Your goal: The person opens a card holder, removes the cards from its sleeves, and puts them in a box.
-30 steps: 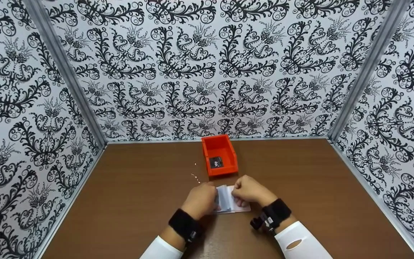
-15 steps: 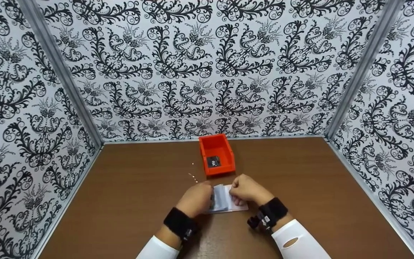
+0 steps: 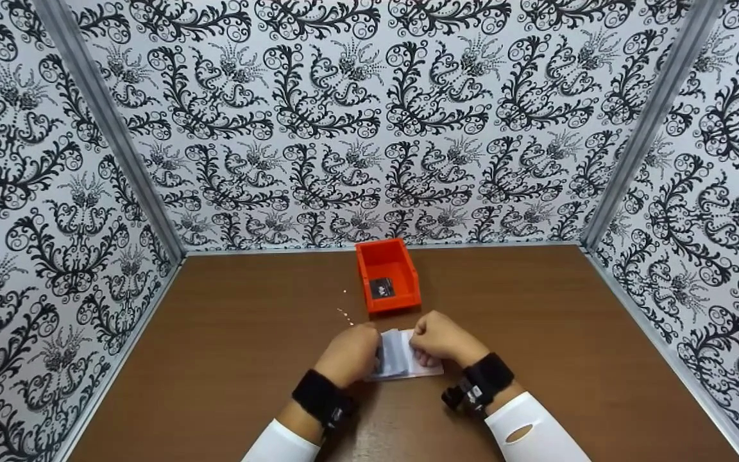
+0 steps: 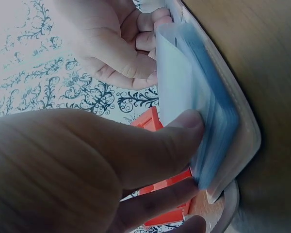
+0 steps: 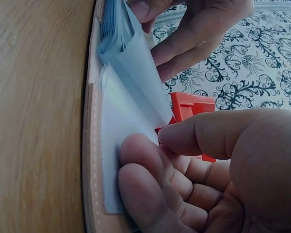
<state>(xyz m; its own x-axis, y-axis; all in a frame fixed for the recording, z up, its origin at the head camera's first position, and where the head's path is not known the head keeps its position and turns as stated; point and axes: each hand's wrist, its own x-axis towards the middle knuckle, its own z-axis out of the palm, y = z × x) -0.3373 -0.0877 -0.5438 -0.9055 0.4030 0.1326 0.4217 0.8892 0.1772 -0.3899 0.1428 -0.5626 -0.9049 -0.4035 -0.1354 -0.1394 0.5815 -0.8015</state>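
Observation:
An open card holder (image 3: 397,359) lies on the table between both hands, with a pale stitched cover (image 5: 93,160) and a stack of clear plastic sleeves (image 4: 184,82). My left hand (image 3: 349,353) holds the stack on the left side, its thumb pressed on the top sleeve and its fingers at the edge. My right hand (image 3: 443,337) is curled over the right side. Its thumb and forefinger pinch by the corner of a loose clear sleeve (image 5: 140,73), while other fingertips rest over the white inner pocket (image 5: 114,179).
Just beyond the hands stands an orange bin (image 3: 396,305) with a dark card (image 3: 381,288) inside. A short trail of tiny pale specks (image 3: 344,313) shows on the brown table (image 3: 247,333), left of the bin. Patterned walls enclose the back and sides.
The left hand has shifted slightly left with the sleeves, which lean further that way, baring more of the white pocket. The right hand has barely moved.

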